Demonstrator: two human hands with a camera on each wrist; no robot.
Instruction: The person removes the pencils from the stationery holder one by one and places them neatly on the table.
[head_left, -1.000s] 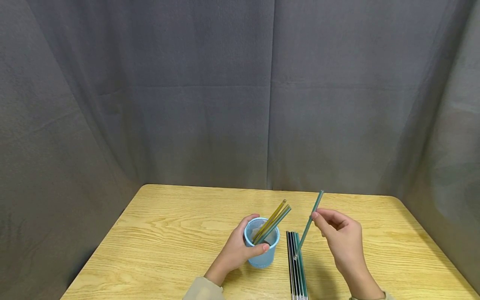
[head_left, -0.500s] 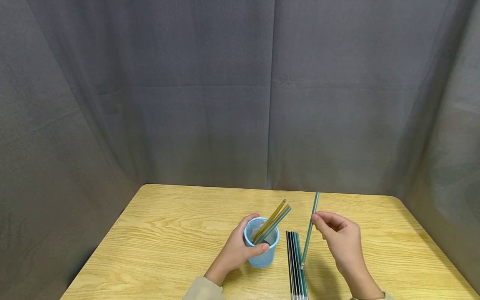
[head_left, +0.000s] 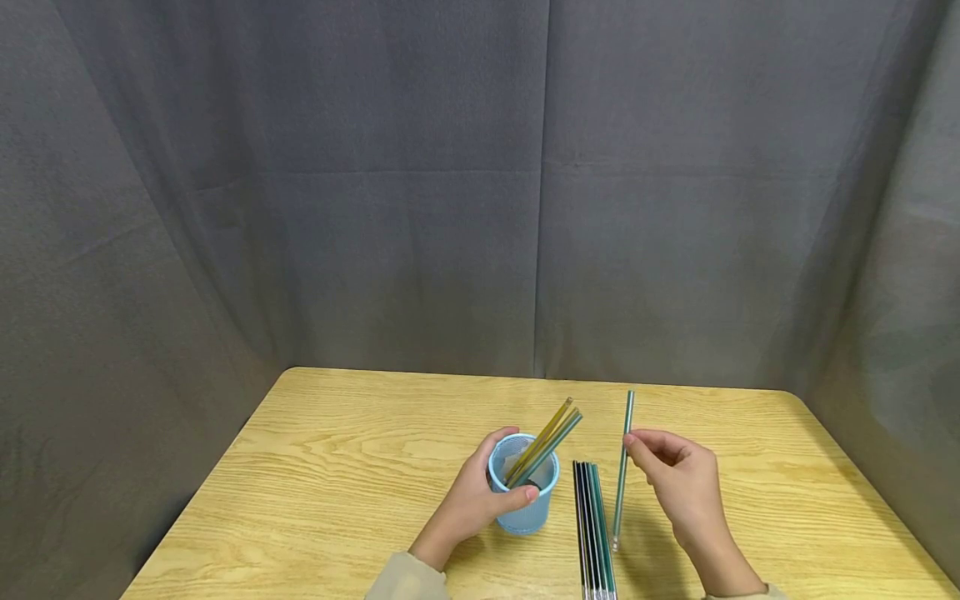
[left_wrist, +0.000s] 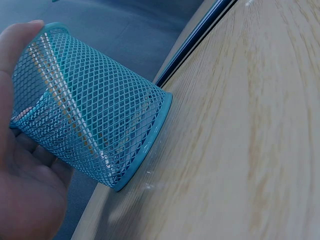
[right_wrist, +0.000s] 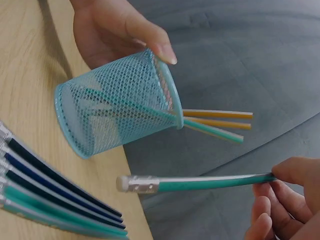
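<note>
The right hand (head_left: 681, 483) pinched a green pencil (head_left: 620, 496), probably light, stiff, best held mid-shaft; to its left, the left hand (head_left: 476, 492) gripped a mesh cup (head_left: 525, 518).

Right grip (right_wrist: 292, 202) pinching a green pencil (right_wrist: 210, 184), left grip (right_wrist: 120, 30) holding a mesh cup (right_wrist: 125, 80), three pencils (right_wrist: 220, 114) inside

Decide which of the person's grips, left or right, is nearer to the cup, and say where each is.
Left. The left grip is on the cup, near its rim; the right grip is apart from it, off to the right, pinching a green pencil.
</note>
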